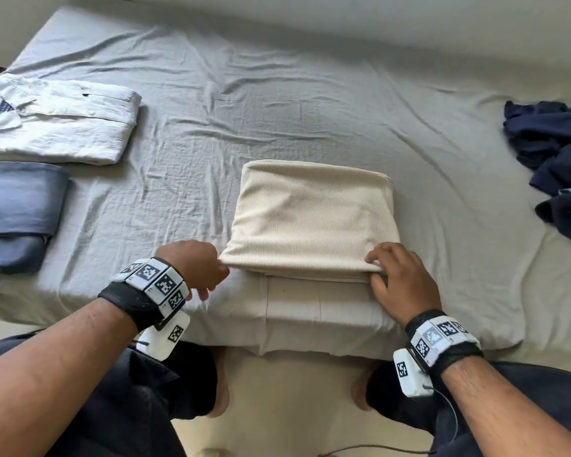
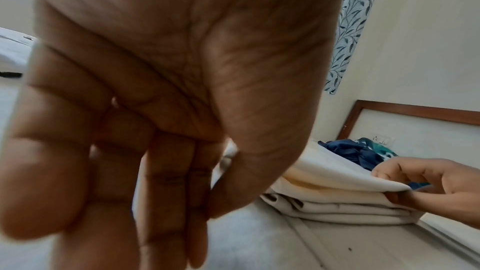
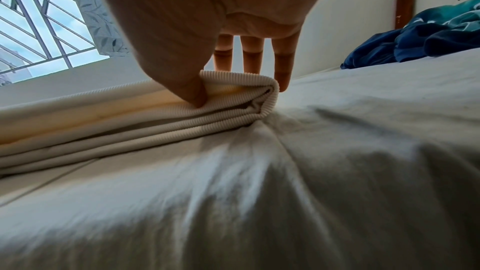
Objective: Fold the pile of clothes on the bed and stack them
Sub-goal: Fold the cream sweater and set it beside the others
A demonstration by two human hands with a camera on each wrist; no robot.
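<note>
Both hands at cream garment near edge; left hand maybe pinching, right hand pinching.

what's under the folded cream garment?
Under the cream garment only the grey bedsheet shows, at its edges. Whatever lies beneath its middle is covered. The right hand pinches its near corner.

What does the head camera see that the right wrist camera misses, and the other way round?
Only the head view shows the folded white shirt, the folded blue garment and the left hand pinching the cream cloth's near left corner. Only the right wrist view shows the barred window and the cloth's stacked layers edge-on. Both show the cream ribbed cloth, the right hand pinching its near right corner, and the unfolded dark blue pile.
</note>
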